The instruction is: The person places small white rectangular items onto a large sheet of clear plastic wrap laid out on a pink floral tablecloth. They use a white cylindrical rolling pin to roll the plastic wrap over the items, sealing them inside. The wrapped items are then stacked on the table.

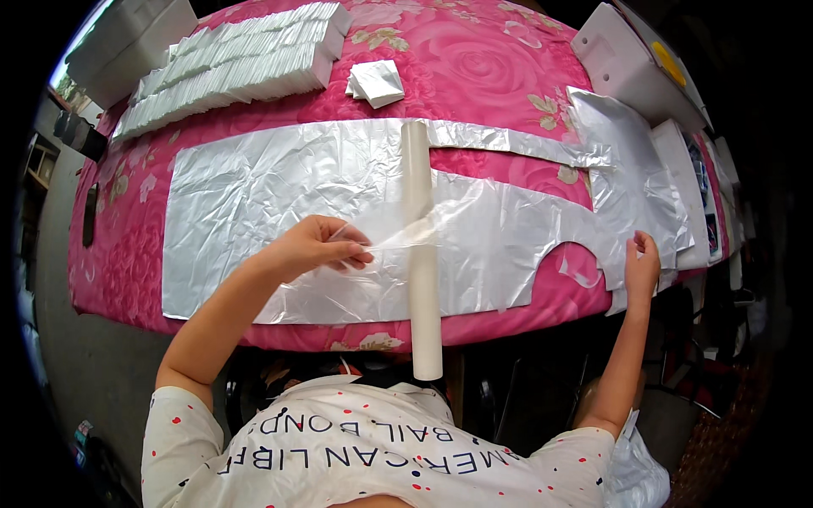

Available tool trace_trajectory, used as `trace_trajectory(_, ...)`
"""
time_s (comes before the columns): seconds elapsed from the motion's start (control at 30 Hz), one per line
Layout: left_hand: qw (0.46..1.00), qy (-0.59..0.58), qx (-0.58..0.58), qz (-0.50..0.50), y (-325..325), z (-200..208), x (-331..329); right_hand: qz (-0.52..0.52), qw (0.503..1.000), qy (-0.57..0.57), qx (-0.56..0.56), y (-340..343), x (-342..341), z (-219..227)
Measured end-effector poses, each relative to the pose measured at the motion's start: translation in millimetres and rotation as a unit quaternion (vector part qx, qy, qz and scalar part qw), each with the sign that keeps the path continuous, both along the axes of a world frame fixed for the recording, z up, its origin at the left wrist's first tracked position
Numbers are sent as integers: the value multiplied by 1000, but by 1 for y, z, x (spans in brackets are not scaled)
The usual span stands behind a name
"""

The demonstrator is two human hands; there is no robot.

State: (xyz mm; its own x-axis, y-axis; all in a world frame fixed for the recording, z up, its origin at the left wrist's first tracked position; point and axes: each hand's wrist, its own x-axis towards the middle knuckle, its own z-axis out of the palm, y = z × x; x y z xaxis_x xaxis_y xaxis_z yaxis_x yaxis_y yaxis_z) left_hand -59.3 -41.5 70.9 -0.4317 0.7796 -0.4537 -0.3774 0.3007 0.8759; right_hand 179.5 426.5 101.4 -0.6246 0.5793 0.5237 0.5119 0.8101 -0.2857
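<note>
A thin, shiny plastic sheet [271, 195] with curved cut-outs, shaped like an apron, lies across the table. Over it rests a long pale tube [425, 313], its near end jutting past the table's front edge. My left hand [334, 245] pinches a clear plastic film [389, 241], which stretches to the right over the tube. At the right my right hand [642, 261] is raised with thumb and fingers pinched together by the film's far side; the exact grip is too small to see. More crumpled plastic [635, 178] lies beyond that hand.
Long rows of folded white packets [246, 63] stand at the back left, near a white foam box [127, 51]. A small packet stack [377, 83] sits at the back middle. Another foam box [631, 63] is at the back right. Pink floral cloth [457, 51] covers the table.
</note>
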Motion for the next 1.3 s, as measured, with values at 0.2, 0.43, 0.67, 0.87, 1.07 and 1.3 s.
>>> trace_trajectory(0.2,974,77,-174,124,-164,7,-32,229,900,-167,-331,-225,-24,-6)
trace_trajectory(0.43,714,584,-368,116,-196,28,-38,254,809,-328,-417,-288,-23,-19)
trace_trajectory(0.67,799,601,-23,17,-8,8,39,230,783,-337,-469,-292,-26,-13)
trace_trajectory(0.87,761,641,-88,-41,51,-48,56,255,764,-375,-459,-281,-27,-18)
trace_trajectory(1.07,724,673,-134,-68,53,-49,57,275,739,-302,-535,-237,-113,-26)
trace_trajectory(1.3,727,666,-146,-75,55,-44,57,229,565,-33,-792,-216,-234,-47)
